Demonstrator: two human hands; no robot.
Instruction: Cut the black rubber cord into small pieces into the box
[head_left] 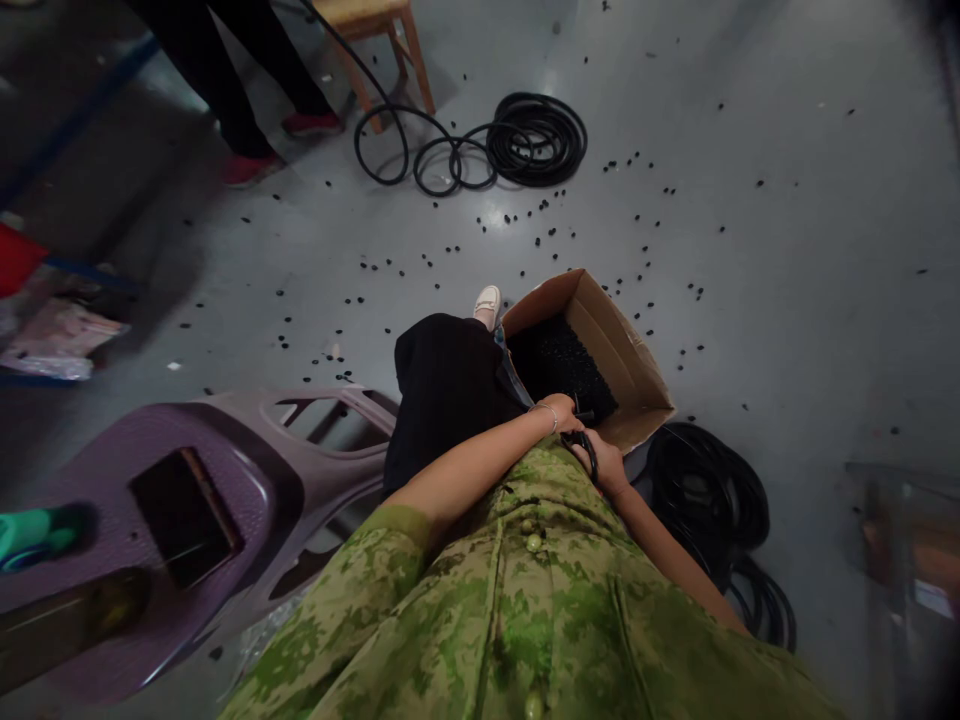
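Observation:
Over the near edge of a cardboard box (630,375), my two hands are close together. My left hand (557,410), with a bracelet at the wrist, is closed around a short black hose end (585,414) that sticks out past its fingers. Closed just beside it, my right hand (604,462) grips a black looped piece (591,455); whether this is a scissors handle or a bend of hose I cannot tell. Many small black pieces (566,355) fill the lower part of the open box. My fingertips are partly hidden.
Black hose coils (709,490) lie right of the box, with another coil (536,140) farther off by a wooden stool (382,20). A purple plastic stool (247,440) at left carries a phone (184,515). Small black pieces dot the floor. Another person's legs (240,80) stand at upper left.

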